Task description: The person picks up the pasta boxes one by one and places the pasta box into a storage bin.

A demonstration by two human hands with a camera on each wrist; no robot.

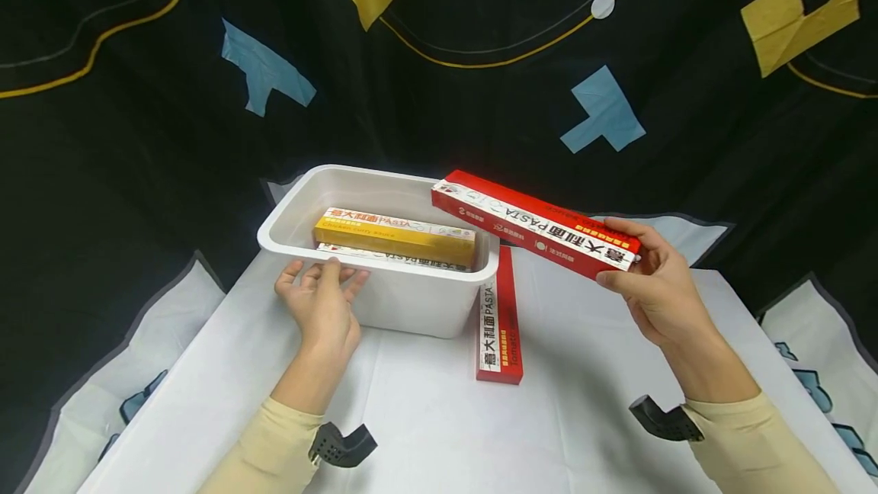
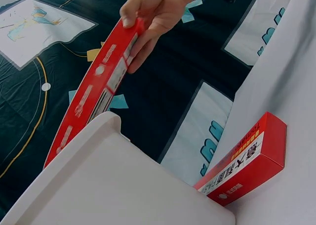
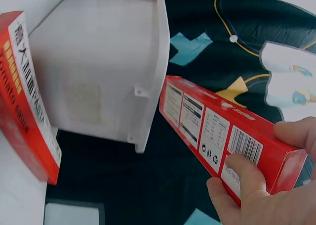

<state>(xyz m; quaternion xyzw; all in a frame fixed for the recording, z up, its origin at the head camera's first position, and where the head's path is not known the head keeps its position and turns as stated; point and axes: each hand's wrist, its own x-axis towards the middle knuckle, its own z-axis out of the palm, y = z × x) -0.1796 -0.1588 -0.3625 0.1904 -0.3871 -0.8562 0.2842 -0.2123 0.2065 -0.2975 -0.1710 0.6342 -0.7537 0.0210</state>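
My right hand (image 1: 655,288) grips one end of a red pasta box (image 1: 535,223). The box slants up to the left, its far end over the right rim of a white plastic bin (image 1: 411,303). At the bin's near rim, my left hand (image 1: 318,307) holds on with its fingertips and thumb. A yellow pasta box (image 1: 394,238) lies inside the bin, on top of another pasta box (image 1: 391,256) that shows only a white printed strip. On the table, a second red pasta box (image 1: 507,326) lies beside the bin's right wall, its far end partly hidden.
A white cloth covers the table (image 1: 439,418). Behind it hangs a dark curtain (image 1: 453,113) with blue and yellow patches. Each sleeve carries a black wrist device, one at the left wrist (image 1: 341,446) and one at the right wrist (image 1: 665,419).
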